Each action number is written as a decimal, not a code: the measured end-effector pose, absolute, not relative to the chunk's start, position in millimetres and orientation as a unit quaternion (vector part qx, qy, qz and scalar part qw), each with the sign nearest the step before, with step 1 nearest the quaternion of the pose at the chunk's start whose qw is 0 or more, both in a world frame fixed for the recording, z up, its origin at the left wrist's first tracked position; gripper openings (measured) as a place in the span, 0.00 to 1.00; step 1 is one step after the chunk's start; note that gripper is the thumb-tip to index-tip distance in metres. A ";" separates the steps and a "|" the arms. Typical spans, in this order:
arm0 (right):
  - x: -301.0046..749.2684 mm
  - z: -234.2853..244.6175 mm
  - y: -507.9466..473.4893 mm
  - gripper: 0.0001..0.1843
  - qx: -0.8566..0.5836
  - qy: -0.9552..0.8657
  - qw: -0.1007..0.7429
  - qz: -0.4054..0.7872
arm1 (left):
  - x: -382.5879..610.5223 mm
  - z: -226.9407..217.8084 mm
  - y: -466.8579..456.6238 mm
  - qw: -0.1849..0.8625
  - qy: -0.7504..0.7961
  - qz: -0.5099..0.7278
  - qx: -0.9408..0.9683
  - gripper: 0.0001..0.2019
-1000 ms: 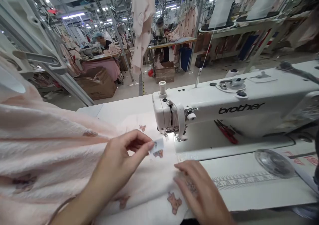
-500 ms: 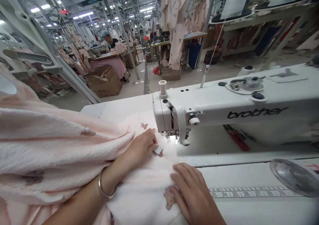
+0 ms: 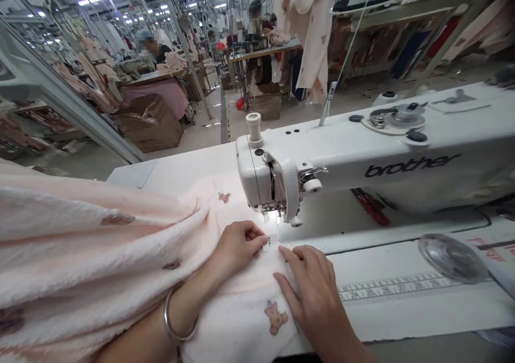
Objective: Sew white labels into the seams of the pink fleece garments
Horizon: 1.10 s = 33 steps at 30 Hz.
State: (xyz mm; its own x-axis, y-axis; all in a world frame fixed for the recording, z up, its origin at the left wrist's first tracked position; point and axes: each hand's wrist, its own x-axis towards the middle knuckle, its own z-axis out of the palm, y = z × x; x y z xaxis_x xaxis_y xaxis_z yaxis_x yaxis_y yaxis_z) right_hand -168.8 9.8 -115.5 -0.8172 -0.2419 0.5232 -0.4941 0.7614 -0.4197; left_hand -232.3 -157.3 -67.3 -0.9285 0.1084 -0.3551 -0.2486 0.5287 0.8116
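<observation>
We pinch a small white label (image 3: 270,242) with our left hand (image 3: 237,247). The fingers are closed on its left end. The label lies on the soft pink cloth (image 3: 120,256), just in front of the sewing machine (image 3: 341,159) needle. Its long side runs left to right. Our right hand (image 3: 314,293) lies flat on the cloth with open fingers, one fingertip right beside the label. The left hand is nearer to the needle.
</observation>
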 end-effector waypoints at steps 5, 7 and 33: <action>-169.0 -116.8 9.2 0.16 0.211 -0.912 0.224 0.271 | -232.5 -69.2 -157.5 0.181 0.857 0.480 -0.041 0.09; -169.1 -116.5 9.4 0.17 0.213 -0.913 0.223 0.267 | -232.9 -70.0 -158.0 0.182 0.858 0.479 -0.041 0.09; -169.7 -116.0 9.2 0.18 0.222 -0.911 0.221 0.268 | -205.7 -49.4 -166.3 0.083 0.946 0.297 0.097 0.16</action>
